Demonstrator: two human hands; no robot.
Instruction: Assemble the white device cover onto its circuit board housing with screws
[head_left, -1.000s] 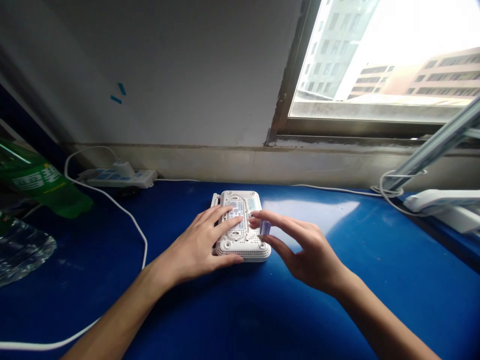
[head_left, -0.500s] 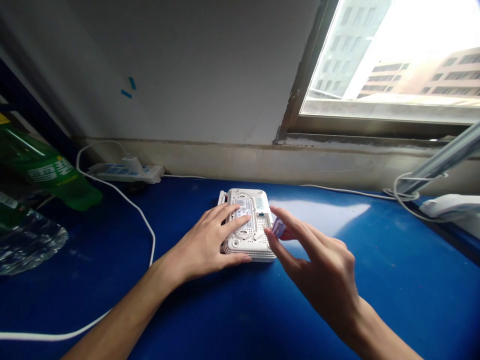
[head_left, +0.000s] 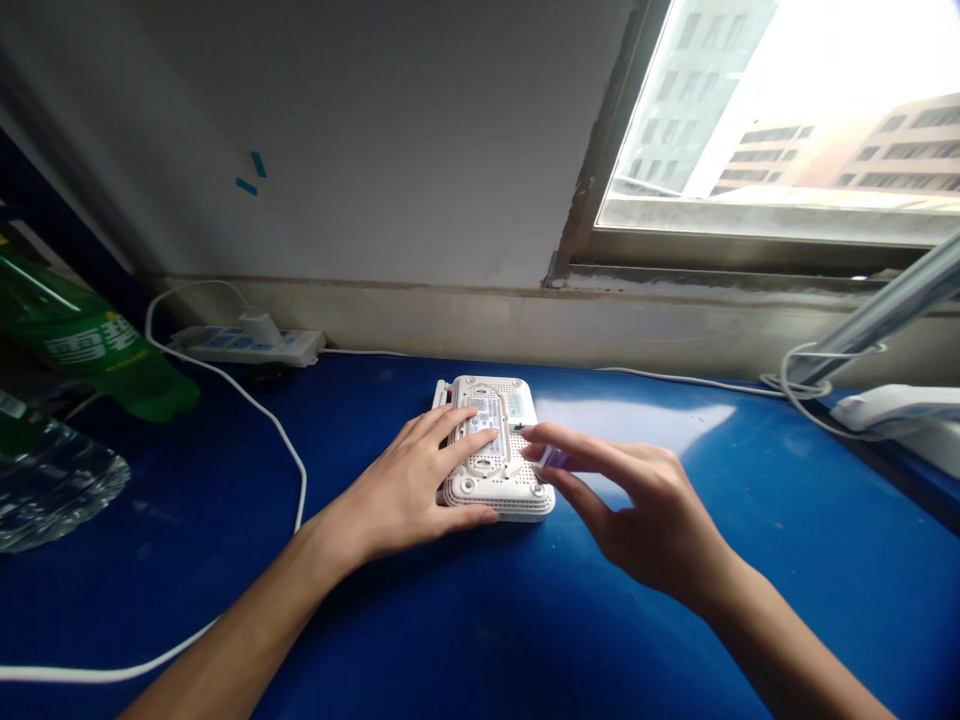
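Note:
A white router (head_left: pixel 532 504) lies upside down on the blue table, its vented underside with labels facing up. My left hand (head_left: pixel 409 475) is spread over its left part, fingers flat on the underside and thumb along the near edge. At the router's right side, my right hand (head_left: pixel 637 500) pinches a small translucent purplish piece (head_left: pixel 553 457) between thumb and fingers. The piece is too small and covered for me to tell its kind. Those fingertips are at the router's right edge, and they hide part of it.
A green soda bottle (head_left: pixel 97 345) and a clear plastic bottle (head_left: pixel 64 480) lie at the left. A power strip (head_left: pixel 292 347) sits by the wall, and a white cable (head_left: pixel 281 430) runs forward from it. At the right stand a grey post (head_left: pixel 862 325) and a white base (head_left: pixel 892 408).
My right hand has moved slightly left with the purplish piece, its fingertips now over the router's right edge and its wrist lower. My left hand stays on the router.

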